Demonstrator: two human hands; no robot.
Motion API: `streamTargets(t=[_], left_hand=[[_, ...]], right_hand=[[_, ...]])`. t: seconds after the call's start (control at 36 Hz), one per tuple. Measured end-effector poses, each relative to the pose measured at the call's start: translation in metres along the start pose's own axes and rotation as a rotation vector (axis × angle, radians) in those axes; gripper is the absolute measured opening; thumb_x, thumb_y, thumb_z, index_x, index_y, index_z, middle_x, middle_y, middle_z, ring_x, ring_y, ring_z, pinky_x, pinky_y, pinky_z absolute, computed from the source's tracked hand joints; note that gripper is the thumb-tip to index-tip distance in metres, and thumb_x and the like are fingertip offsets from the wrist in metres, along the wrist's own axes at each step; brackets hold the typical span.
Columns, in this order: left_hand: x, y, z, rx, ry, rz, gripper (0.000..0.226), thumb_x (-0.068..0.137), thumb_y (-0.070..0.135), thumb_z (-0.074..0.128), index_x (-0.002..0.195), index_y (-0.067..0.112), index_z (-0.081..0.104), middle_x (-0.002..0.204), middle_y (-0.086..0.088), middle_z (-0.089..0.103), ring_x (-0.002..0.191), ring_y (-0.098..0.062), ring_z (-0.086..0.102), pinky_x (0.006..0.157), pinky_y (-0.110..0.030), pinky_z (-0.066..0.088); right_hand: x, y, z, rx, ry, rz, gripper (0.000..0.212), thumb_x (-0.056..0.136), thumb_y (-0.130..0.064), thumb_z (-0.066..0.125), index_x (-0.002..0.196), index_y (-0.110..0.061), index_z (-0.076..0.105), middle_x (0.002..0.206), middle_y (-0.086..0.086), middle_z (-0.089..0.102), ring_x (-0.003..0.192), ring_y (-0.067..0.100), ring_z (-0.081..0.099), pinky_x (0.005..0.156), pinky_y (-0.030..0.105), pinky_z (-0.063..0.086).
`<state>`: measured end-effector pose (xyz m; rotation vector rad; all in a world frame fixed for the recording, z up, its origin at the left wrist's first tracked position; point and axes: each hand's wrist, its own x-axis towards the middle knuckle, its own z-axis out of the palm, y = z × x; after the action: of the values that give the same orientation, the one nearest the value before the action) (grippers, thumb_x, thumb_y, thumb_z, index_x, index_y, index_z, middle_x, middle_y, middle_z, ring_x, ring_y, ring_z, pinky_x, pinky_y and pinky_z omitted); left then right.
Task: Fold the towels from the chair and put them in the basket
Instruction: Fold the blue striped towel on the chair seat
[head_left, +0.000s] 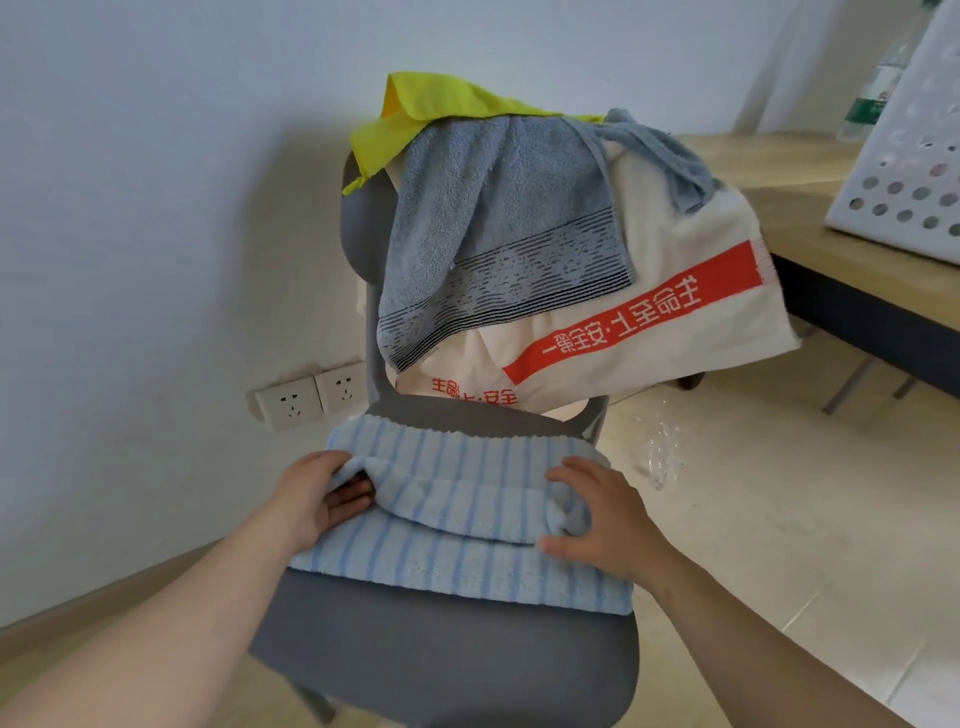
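A blue-and-white striped towel (457, 519) lies on the seat of a grey chair (447, 660), with a fold raised across its middle. My left hand (317, 499) grips the left end of that fold, fingers tucked under the cloth. The right end of the fold is held by my right hand (597, 514). Over the chair back hang a grey-blue towel (493, 223), a cream towel with red bands and lettering (665, 291), and a yellow cloth (431, 111) on top. A white perforated basket (904, 176) stands on the table at the right.
A wooden table (800, 218) with a dark edge stands right of the chair. A plastic bottle (872, 93) is behind the basket. Two wall sockets (306, 397) sit low on the white wall left of the chair. The floor is pale tile.
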<state>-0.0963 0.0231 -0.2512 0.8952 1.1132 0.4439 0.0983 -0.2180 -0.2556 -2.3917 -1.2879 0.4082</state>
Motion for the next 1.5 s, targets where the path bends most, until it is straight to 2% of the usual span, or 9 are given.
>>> streamTargets(t=[0.17, 0.42, 0.61, 0.81, 0.97, 1.14, 1.28, 1.36, 1.5], left_hand=[[-0.010, 0.012, -0.001, -0.045, 0.006, 0.033, 0.007, 0.094, 0.014, 0.052, 0.088, 0.015, 0.054, 0.081, -0.010, 0.057, 0.068, -0.022, 0.057, 0.041, -0.028, 0.054], [-0.029, 0.053, 0.010, -0.095, 0.054, 0.061, 0.025, 0.092, 0.011, 0.043, 0.069, 0.011, 0.051, 0.032, 0.003, 0.049, 0.025, -0.003, 0.045, 0.032, -0.016, 0.044], [-0.020, 0.070, 0.023, -0.164, 0.029, 0.109, 0.026, 0.094, 0.018, 0.040, 0.072, 0.009, 0.051, 0.040, -0.002, 0.056, 0.032, -0.007, 0.054, 0.034, -0.019, 0.047], [0.003, 0.026, 0.018, 0.366, -0.098, 0.348, 0.049, 0.094, 0.024, 0.054, 0.139, 0.025, 0.034, 0.127, -0.006, 0.048, 0.111, -0.022, 0.050, 0.084, -0.036, 0.046], [0.013, -0.001, -0.005, 1.062, 0.254, 0.585, 0.040, 0.086, 0.014, 0.057, 0.125, 0.018, 0.054, 0.135, -0.009, 0.046, 0.119, -0.030, 0.045, 0.098, -0.036, 0.037], [0.015, 0.006, -0.009, 1.065, 0.318, 0.355, 0.053, 0.084, 0.026, 0.061, 0.133, 0.018, 0.041, 0.125, -0.013, 0.054, 0.114, -0.034, 0.051, 0.094, -0.039, 0.043], [0.017, 0.009, -0.006, 0.885, 0.313, 0.476, 0.036, 0.084, 0.018, 0.061, 0.120, 0.018, 0.053, 0.109, -0.010, 0.060, 0.090, -0.025, 0.053, 0.075, -0.030, 0.038], [0.018, 0.009, -0.006, 0.887, 0.338, 0.566, 0.032, 0.086, 0.017, 0.058, 0.118, 0.019, 0.055, 0.114, -0.010, 0.060, 0.092, -0.024, 0.052, 0.077, -0.032, 0.039], [0.012, -0.009, -0.006, 1.297, 0.413, 0.666, 0.054, 0.088, 0.024, 0.053, 0.140, 0.023, 0.035, 0.142, -0.008, 0.036, 0.132, -0.029, 0.030, 0.104, -0.042, 0.030]], right_hand=[[-0.006, 0.005, -0.007, -0.086, 0.070, 0.028, 0.029, 0.079, -0.025, 0.062, 0.109, -0.026, 0.062, 0.123, -0.007, 0.056, 0.109, 0.017, 0.052, 0.085, 0.023, 0.039], [0.004, -0.016, -0.040, 0.611, 0.454, 0.208, 0.015, 0.086, -0.006, 0.054, 0.076, -0.014, 0.063, 0.072, 0.000, 0.058, 0.070, 0.014, 0.050, 0.060, 0.026, 0.039], [0.033, -0.018, -0.045, 0.766, 0.586, 0.347, 0.013, 0.090, -0.022, 0.056, 0.102, -0.020, 0.055, 0.099, 0.003, 0.058, 0.092, 0.021, 0.054, 0.076, 0.031, 0.042], [0.037, -0.003, -0.008, 0.645, 0.314, 0.508, 0.067, 0.088, -0.026, 0.059, 0.145, -0.022, 0.023, 0.133, 0.008, 0.048, 0.102, 0.022, 0.052, 0.081, 0.031, 0.040], [0.028, 0.002, 0.005, 0.417, 0.256, 0.632, 0.059, 0.087, -0.028, 0.057, 0.139, -0.017, 0.033, 0.127, 0.012, 0.051, 0.112, 0.031, 0.051, 0.094, 0.044, 0.045], [0.030, 0.004, 0.005, 0.436, 0.285, 0.656, 0.034, 0.088, -0.023, 0.057, 0.119, -0.010, 0.050, 0.111, 0.010, 0.059, 0.095, 0.027, 0.057, 0.080, 0.037, 0.046], [0.033, 0.004, 0.004, 0.459, 0.420, 0.542, 0.016, 0.092, -0.018, 0.051, 0.076, -0.018, 0.051, 0.091, 0.012, 0.064, 0.067, 0.014, 0.051, 0.064, 0.031, 0.041], [0.033, 0.000, 0.000, 0.408, 0.500, 0.536, 0.011, 0.093, -0.019, 0.050, 0.100, -0.015, 0.057, 0.105, 0.010, 0.063, 0.083, 0.021, 0.056, 0.075, 0.034, 0.043], [0.029, -0.017, -0.001, 0.033, 0.383, 0.559, 0.054, 0.090, -0.022, 0.050, 0.140, -0.022, 0.032, 0.146, 0.007, 0.032, 0.129, 0.029, 0.033, 0.103, 0.041, 0.030]])
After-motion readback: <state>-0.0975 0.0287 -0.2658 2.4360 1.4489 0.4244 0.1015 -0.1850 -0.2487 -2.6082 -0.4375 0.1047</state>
